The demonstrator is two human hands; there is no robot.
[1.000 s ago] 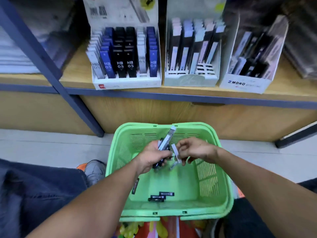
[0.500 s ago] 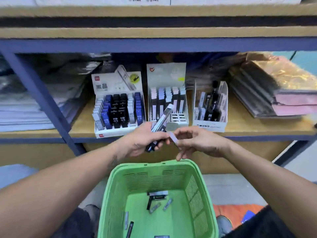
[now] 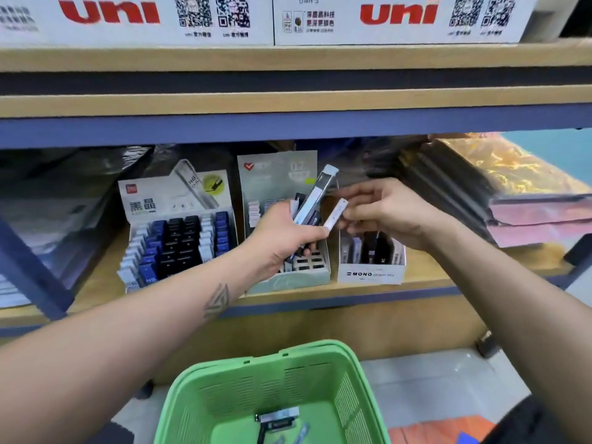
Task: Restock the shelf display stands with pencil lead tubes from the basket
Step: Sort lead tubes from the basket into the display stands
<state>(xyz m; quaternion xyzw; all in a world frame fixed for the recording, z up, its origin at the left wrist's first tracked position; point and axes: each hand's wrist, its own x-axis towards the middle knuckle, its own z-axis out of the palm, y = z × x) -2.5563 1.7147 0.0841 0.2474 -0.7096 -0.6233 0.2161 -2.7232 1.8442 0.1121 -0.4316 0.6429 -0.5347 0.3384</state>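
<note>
My left hand (image 3: 282, 238) grips a bundle of pencil lead tubes (image 3: 315, 195) that fans upward in front of the middle display stand (image 3: 298, 277). Just to its right, my right hand (image 3: 384, 213) pinches a single white lead tube (image 3: 335, 214) above the MONO stand (image 3: 371, 274). Further left on the same shelf, a third stand (image 3: 179, 248) is packed with blue, black and white tubes. Below, the green basket (image 3: 243, 379) holds a few loose tubes (image 3: 278, 418) on its floor.
The blue shelf rail (image 3: 288, 126) of the shelf above runs just over the stands, with white uni boxes (image 3: 134, 17) on top. Wrapped stacks of paper (image 3: 528, 200) lie right of the stands and more at left. A blue upright (image 3: 28, 270) stands at left.
Both hands rose from the basket to the shelf and now sit in front of the middle and MONO stands. The view tilted upward, so the basket dropped low in frame.
</note>
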